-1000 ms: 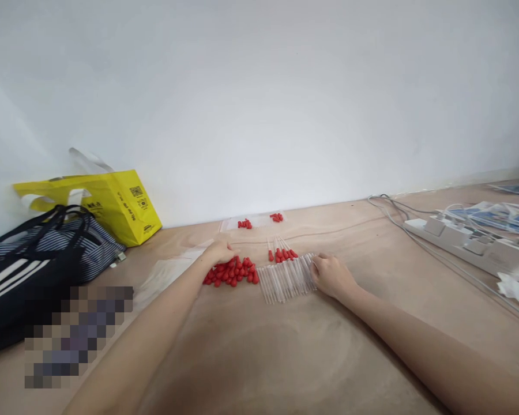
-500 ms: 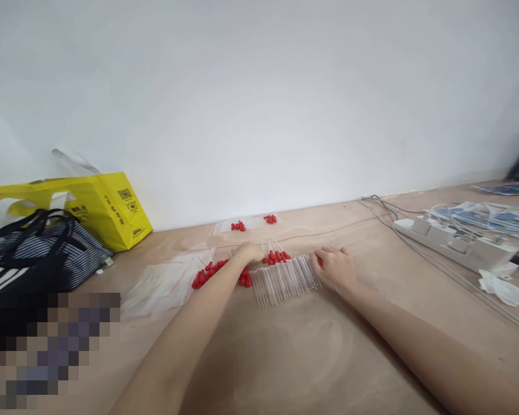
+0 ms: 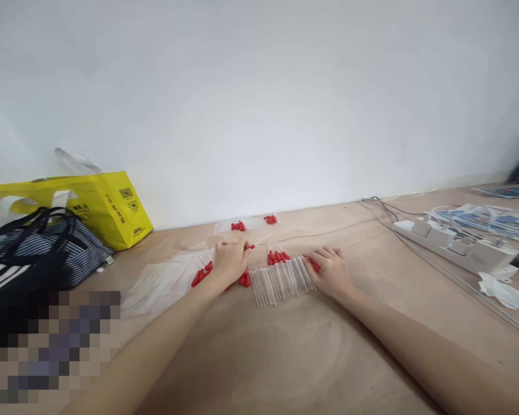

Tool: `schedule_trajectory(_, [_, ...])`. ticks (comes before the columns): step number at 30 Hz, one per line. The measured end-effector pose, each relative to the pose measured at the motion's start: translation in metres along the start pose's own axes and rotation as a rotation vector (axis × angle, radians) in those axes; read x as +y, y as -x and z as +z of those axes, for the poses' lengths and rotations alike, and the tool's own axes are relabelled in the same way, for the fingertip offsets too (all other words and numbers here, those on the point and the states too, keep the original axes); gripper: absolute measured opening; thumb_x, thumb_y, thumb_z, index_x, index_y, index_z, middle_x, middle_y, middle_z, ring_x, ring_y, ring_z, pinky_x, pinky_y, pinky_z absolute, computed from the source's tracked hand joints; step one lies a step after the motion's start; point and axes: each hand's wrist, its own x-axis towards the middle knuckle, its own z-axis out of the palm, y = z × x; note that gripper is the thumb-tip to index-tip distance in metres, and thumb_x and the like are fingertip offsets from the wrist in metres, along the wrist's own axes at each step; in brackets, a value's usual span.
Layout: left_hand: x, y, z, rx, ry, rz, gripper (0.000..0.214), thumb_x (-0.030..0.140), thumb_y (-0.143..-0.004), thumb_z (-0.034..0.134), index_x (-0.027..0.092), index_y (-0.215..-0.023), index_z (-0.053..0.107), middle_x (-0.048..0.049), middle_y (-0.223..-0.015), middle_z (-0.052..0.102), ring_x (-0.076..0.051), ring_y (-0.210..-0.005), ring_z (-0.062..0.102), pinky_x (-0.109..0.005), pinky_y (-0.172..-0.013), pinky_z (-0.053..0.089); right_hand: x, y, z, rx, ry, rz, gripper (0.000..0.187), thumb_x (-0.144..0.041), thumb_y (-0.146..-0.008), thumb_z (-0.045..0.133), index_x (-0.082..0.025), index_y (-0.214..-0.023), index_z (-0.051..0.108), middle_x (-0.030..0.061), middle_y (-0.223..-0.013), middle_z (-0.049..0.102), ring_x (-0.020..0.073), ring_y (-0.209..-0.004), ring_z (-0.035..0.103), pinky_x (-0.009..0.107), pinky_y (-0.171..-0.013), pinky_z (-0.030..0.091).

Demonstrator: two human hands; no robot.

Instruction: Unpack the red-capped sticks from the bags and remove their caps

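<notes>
Clear thin tubes [image 3: 281, 282] lie side by side in a row on the wooden table. Behind them, several red-ended thin sticks [image 3: 278, 257] lie fanned out, their pale ends pointing to the wall. My left hand [image 3: 231, 262] is closed, pinching a thin pale stick with a red end [image 3: 251, 246] just left of the fan. At the right end of the row, my right hand [image 3: 333, 274] has its fingers curled round a red piece [image 3: 315, 265]; the hand hides what this is attached to. Loose red caps [image 3: 244, 279] lie by my left wrist.
Clear plastic bags [image 3: 164, 282] lie at the left. Another bag with red pieces [image 3: 237, 226] lies by the wall. A yellow bag [image 3: 121, 213] and a striped bag [image 3: 84, 251] stand far left. At right are a power strip [image 3: 450, 242], cables and printed sheets [image 3: 497, 219].
My left hand has drawn back left and toward me, and a red-ended stick now shows in its fingers. My right hand has shifted slightly left, and its red piece shows more.
</notes>
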Motion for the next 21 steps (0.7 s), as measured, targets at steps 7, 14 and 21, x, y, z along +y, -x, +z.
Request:
schedule_trajectory(7, [-0.025,0.075,0.013,0.455,-0.093,0.536,0.016,0.018,-0.083,0.041,0.019,-0.076,0.054,0.0008,-0.069,0.065,-0.014,-0.067,0.056,-0.037,-0.084,0.029,-0.036,0.011,0.001,0.024,-0.193,-0.326,0.031,-0.032,-0.082,0.047,-0.019,-0.109,0.054,0.0068,-0.1,0.059,0.0176,-0.089,0.049,0.034,-0.081,0.027])
schedule_trajectory(14, [-0.015,0.085,0.03,0.561,-0.026,0.644,0.011,0.015,-0.081,0.046,0.019,-0.079,0.055,0.0026,-0.07,0.066,-0.013,-0.07,0.056,-0.037,-0.087,0.029,-0.051,0.018,0.006,-0.061,-0.225,-0.49,0.023,-0.031,-0.082,0.05,-0.021,-0.102,0.057,0.0018,-0.085,0.064,0.0159,-0.089,0.05,0.04,-0.09,0.017])
schedule_trajectory(21, [-0.008,0.087,0.037,0.572,0.011,0.68,0.012,0.019,-0.082,0.048,0.019,-0.088,0.058,-0.0012,-0.088,0.068,-0.016,-0.085,0.057,-0.04,-0.091,0.028,-0.059,0.022,0.012,0.012,-0.224,-0.571,0.016,-0.018,-0.082,0.046,-0.018,-0.089,0.06,-0.0019,-0.06,0.058,0.0111,-0.068,0.049,0.037,-0.087,0.02])
